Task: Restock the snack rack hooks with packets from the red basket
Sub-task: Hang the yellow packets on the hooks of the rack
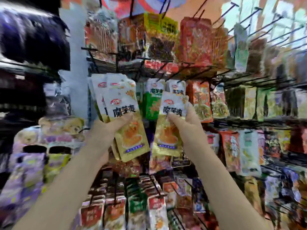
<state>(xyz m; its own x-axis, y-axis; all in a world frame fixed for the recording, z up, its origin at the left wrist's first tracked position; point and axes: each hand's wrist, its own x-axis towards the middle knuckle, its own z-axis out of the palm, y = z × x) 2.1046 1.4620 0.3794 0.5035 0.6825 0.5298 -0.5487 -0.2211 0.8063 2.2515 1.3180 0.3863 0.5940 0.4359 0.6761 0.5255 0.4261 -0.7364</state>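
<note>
Packets (123, 113) reading "魔芋爽" fanned in left hand (106, 135) grip; right hand (187, 128) pinches single packet (169, 130).

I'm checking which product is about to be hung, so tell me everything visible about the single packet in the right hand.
The packet is a flat glossy pouch, white at the top with a red logo and bold dark characters, gold below with a picture of an orange food in a bowl and a small blue strip near the bottom. It is held upright, tilted slightly, in front of the rack. The right hand pinches its middle from the right side, thumb on the front. Its top corner overlaps hanging packets behind; whether it touches them is unclear.
</note>
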